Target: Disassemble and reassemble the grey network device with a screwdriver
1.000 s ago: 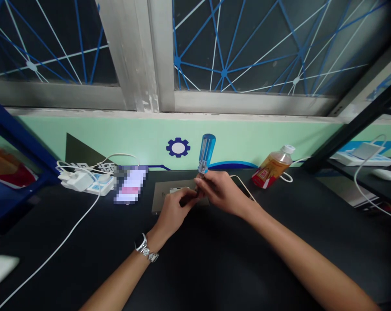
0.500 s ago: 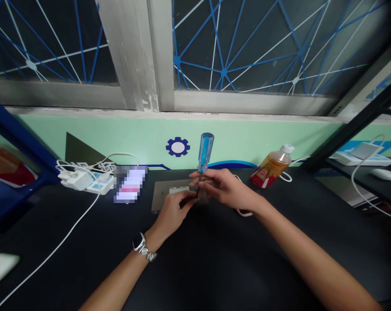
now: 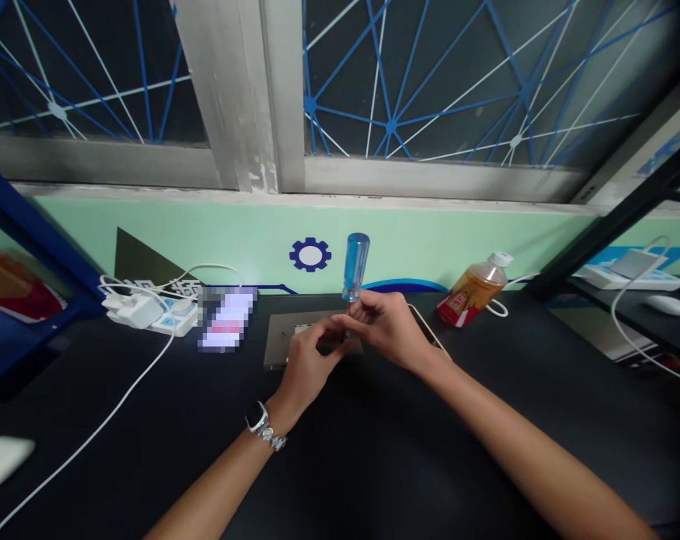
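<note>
A screwdriver with a clear blue handle [image 3: 355,266] stands almost upright over a flat grey metal plate [image 3: 279,342] on the black desk. My right hand [image 3: 386,328] is closed round its shaft just under the handle. My left hand [image 3: 308,363], a watch on its wrist, rests on the plate with fingers curled and pinched at the screwdriver's tip. A small pale part sits on the plate by my fingers; what they pinch is hidden.
A white power strip [image 3: 148,313] with plugs and cables sits at the left, a lit phone [image 3: 227,319] next to it. A tilted bottle of amber drink [image 3: 473,289] lies at the right. A white mouse [image 3: 2,458] sits at the far left edge, and a blue frame bar crosses above it.
The screwdriver has tilted slightly and shifted between my hands; my left hand moved up a little closer to its tip. Both hands stay at the plate.
</note>
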`<state>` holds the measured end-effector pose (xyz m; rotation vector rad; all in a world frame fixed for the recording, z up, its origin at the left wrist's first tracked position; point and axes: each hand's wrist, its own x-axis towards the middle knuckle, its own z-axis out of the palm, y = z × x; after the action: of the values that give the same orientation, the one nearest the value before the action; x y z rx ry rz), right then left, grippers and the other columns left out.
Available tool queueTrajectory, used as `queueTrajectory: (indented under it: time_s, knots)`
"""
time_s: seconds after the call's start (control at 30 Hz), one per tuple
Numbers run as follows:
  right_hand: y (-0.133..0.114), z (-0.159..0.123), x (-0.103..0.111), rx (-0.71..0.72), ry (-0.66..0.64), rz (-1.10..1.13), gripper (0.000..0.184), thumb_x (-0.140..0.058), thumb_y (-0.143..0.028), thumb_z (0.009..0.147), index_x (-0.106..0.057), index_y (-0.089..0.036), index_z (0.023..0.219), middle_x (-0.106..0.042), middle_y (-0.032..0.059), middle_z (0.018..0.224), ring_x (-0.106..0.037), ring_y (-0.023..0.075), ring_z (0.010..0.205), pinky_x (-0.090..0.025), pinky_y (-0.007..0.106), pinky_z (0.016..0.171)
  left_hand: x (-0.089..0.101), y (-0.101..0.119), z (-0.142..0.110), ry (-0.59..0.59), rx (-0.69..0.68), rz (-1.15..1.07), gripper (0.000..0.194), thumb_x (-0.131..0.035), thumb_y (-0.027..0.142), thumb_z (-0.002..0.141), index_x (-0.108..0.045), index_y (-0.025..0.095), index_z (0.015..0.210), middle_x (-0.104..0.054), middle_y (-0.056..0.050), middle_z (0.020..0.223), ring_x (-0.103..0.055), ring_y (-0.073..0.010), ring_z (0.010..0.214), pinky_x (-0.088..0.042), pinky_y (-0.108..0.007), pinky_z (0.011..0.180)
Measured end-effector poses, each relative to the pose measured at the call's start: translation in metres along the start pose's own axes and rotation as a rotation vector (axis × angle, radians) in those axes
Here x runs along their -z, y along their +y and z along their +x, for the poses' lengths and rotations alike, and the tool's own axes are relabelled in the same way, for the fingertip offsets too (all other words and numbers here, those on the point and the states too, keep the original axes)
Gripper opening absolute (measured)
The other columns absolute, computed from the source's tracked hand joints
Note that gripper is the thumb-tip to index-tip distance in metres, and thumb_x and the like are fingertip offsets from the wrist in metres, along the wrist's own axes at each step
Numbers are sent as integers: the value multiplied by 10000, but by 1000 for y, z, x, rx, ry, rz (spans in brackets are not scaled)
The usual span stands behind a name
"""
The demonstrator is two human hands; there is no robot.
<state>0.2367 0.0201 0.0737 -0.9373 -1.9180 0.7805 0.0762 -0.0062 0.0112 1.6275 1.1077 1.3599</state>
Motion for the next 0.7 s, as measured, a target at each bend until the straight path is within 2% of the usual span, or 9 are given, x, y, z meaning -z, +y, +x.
queueTrajectory:
  time_s: [0.13,0.2,0.27,0.33,0.37,0.43,0.53,0.6,0.7]
  knots:
    - [0,1,-2,0,16,-42,308,-769,-423,796,-587,-185,724,-569,-35,565,-496,96,497,-408,225,479,3,-3,1,-50,-15,38,131,-704,271,844,-776,213,937,-775,-51,867,-703,-238,798,-511,-317,747]
    - [-2,2,2,-21,-70,-17,239,-750,-391,817,-654,-184,887,-645,-14,655,-545,103,511,-435,221,477,7,-3,2,-111,-14,49,163,-669,277,873,-786,225,974,-783,-46,897,-706,-249,828,-503,-318,741]
    - [-6,2,9,-39,-190,74,247,-683,-359,873,-675,-191,1054,-727,37,871,-622,116,583,-500,230,515,10,-2,3,-175,-32,69,197,-621,277,909,-783,238,1015,-783,-39,922,-704,-244,837,-494,-316,742]
    - [-10,2,16,-47,-291,170,249,-612,-331,917,-686,-192,1110,-729,77,1061,-681,137,698,-559,257,587,12,-1,4,-221,-56,88,224,-581,265,935,-775,246,1044,-777,-37,926,-697,-229,816,-486,-312,740]
    - [-12,2,19,-48,-325,200,249,-590,-320,929,-696,-189,1112,-727,83,1085,-695,148,744,-574,270,616,12,-1,4,-233,-64,93,230,-569,261,942,-772,246,1049,-773,-37,916,-693,-223,802,-484,-309,737]
    - [-13,3,22,-53,-351,198,249,-574,-304,938,-714,-182,1103,-744,73,1008,-702,159,769,-581,283,640,12,0,3,-243,-61,77,233,-560,263,948,-764,240,1059,-765,-45,908,-688,-218,796,-484,-307,737]
    - [-11,3,21,-60,-297,145,217,-609,-317,928,-734,-181,1042,-743,39,840,-686,148,697,-560,276,626,10,3,1,-234,-29,-1,242,-596,286,932,-717,229,1134,-753,-67,1011,-695,-231,903,-499,-321,811]
    - [-8,3,17,-59,-224,119,194,-665,-352,895,-737,-178,939,-723,24,752,-663,139,639,-534,264,599,8,4,0,-174,-16,-10,261,-661,306,892,-689,220,1137,-744,-75,1035,-694,-233,933,-505,-326,841]
    - [-3,3,8,-52,-100,59,248,-735,-406,835,-680,-172,775,-657,0,625,-591,118,545,-470,241,527,5,3,-1,-32,-22,61,250,-761,312,809,-683,203,1021,-739,-68,936,-691,-221,862,-514,-312,796]
